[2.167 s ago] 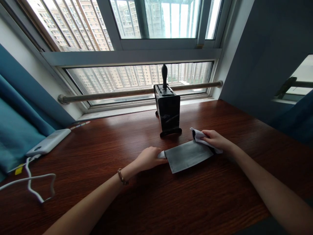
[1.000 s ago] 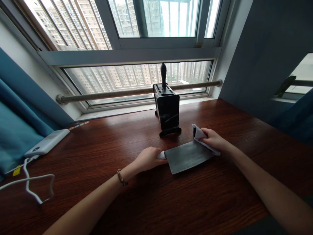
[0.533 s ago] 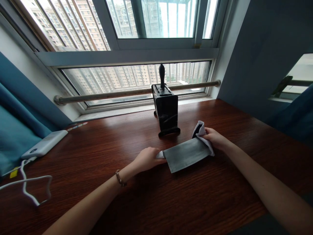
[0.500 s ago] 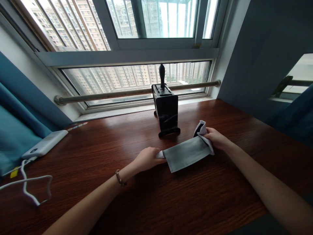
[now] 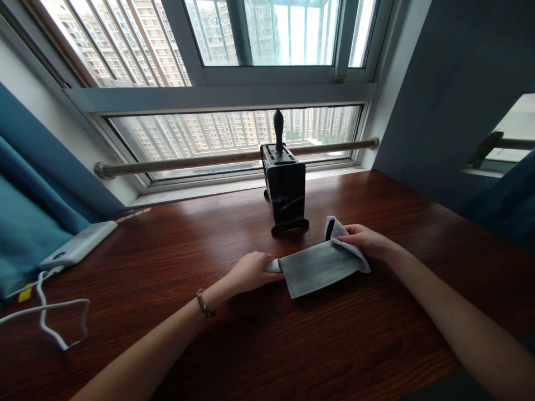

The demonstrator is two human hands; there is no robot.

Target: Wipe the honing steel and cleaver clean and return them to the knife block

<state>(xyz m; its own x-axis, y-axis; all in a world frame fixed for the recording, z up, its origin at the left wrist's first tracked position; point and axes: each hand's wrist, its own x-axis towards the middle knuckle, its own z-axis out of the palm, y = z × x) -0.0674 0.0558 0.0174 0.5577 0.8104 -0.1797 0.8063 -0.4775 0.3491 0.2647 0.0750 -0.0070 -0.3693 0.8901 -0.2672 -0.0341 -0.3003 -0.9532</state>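
A cleaver [image 5: 315,270] with a broad grey blade lies across the view, above the wooden table. My left hand [image 5: 253,271] is closed around its pale handle, most of which the fingers cover. At the blade's far right end, my right hand [image 5: 364,240] pinches a white cloth [image 5: 360,259] that is folded over the blade. A dark patch shows inside the cloth's raised fold. The cloth hides the tip of the blade.
A black knife block [image 5: 286,192] stands behind the blade, a black handle [image 5: 278,131] upright in it. On the left are a white power bank [image 5: 79,245] and its white cable [image 5: 44,317]. A metal rail [image 5: 188,163] crosses the window beyond the brown table [image 5: 200,223].
My right hand and the cloth have shifted slightly down and left along the blade, with the cloth's raised fold lower. My left hand keeps hold of the cleaver, almost unmoved.
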